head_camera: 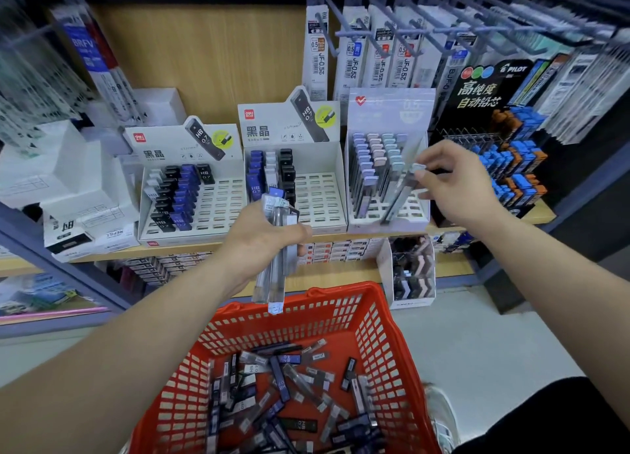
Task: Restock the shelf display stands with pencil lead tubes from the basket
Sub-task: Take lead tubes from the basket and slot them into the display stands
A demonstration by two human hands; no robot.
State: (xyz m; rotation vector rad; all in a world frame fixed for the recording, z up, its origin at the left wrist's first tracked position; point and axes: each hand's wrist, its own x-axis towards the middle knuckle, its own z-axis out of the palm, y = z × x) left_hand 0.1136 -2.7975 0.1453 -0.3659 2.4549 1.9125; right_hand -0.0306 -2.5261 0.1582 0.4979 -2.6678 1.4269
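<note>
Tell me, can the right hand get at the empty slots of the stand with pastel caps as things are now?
Probably yes. The right hand pinches a tube just above the pastel-cap stand, whose front and right-side slots look empty, and nothing stands between hand and slots.

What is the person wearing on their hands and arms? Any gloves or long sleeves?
Nothing at all. The left hand and the right hand have no gloves, and no rings or watch show. The left forearm and the right forearm are bare too; no sleeve is in view.
</note>
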